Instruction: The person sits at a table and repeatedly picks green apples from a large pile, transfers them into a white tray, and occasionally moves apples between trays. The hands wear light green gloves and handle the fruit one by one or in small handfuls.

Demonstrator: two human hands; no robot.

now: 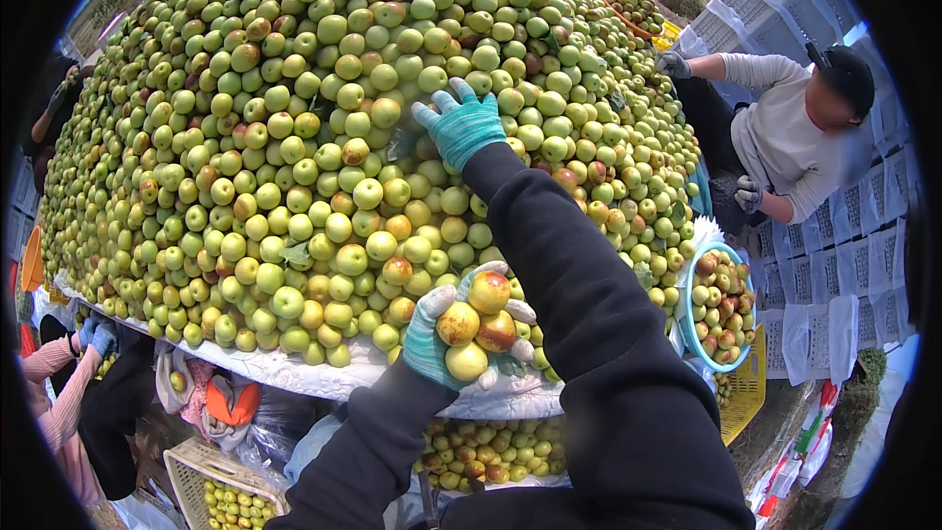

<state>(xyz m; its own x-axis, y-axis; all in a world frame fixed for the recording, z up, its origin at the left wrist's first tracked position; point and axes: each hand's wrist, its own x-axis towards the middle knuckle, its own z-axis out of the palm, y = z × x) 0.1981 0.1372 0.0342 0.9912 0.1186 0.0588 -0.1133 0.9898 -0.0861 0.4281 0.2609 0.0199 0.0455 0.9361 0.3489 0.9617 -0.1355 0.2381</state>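
A large heap of small green and red-blotched round fruit (245, 137) covers most of the view on a white sheet (270, 358). My left hand (430, 334), in a teal and white glove, cups several yellow fruits with reddish patches (496, 332) near the heap's front edge. Higher up, my right hand (461, 126), also gloved, lies over the heap with fingers spread and nothing visibly gripped; whether its fingertips touch fruit I cannot tell.
A seated co-worker (785, 137) is at the right beside stacked crates (805, 255), a blue basin (693, 319) of fruit and a yellow crate (746, 397). Another person's pink sleeve (54, 393) shows lower left, near a beige crate (182, 471). More fruit (491, 451) lies below the sheet's edge.
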